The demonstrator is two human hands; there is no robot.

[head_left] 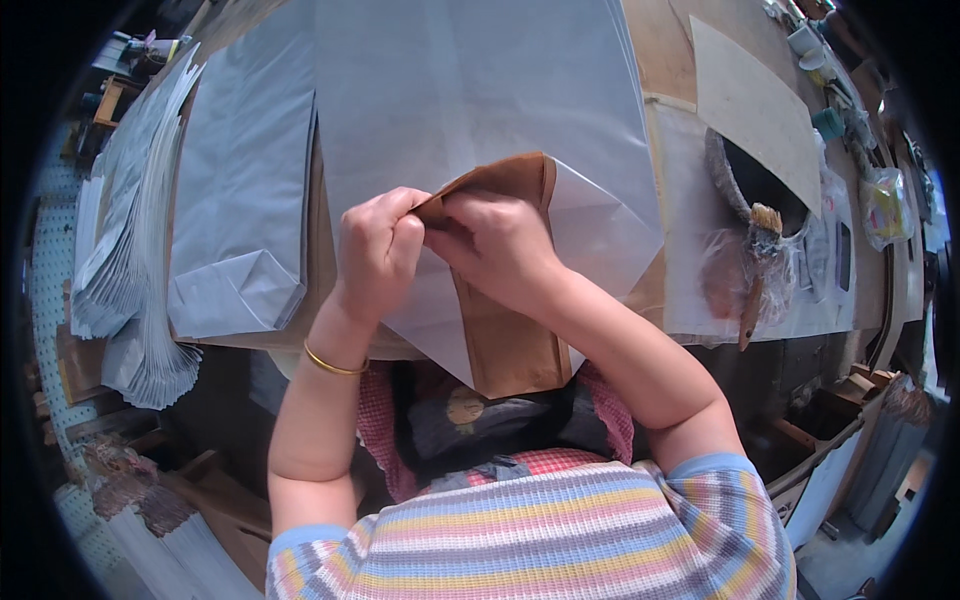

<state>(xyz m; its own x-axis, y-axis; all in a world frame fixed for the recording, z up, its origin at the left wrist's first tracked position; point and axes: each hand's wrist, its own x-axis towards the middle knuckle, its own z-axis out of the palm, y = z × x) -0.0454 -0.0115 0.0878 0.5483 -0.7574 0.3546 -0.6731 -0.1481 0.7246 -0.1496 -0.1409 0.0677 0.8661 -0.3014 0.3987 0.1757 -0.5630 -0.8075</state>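
Observation:
A large white paper bag [480, 90] lies flat in front of me, its near end opened out into folded flaps with a brown inner face. My left hand [382, 240] pinches the left corner of the brown paper flap [510, 345]. Close beside it, my right hand [492, 240] has its fingers curled against the same flap, thumb toward the left hand. The flap's upper edge rises above both hands, and its lower part hangs toward my lap. My right fingertips are partly hidden by the fold.
To the left lie a white bag with a folded bottom [240, 290] and a fanned stack of white bags [140, 270]. On the right, a brush [765, 225] rests by a dark round container [750, 180], partly under a pale board [755, 100]. Bundled paper [150, 510] stands below left.

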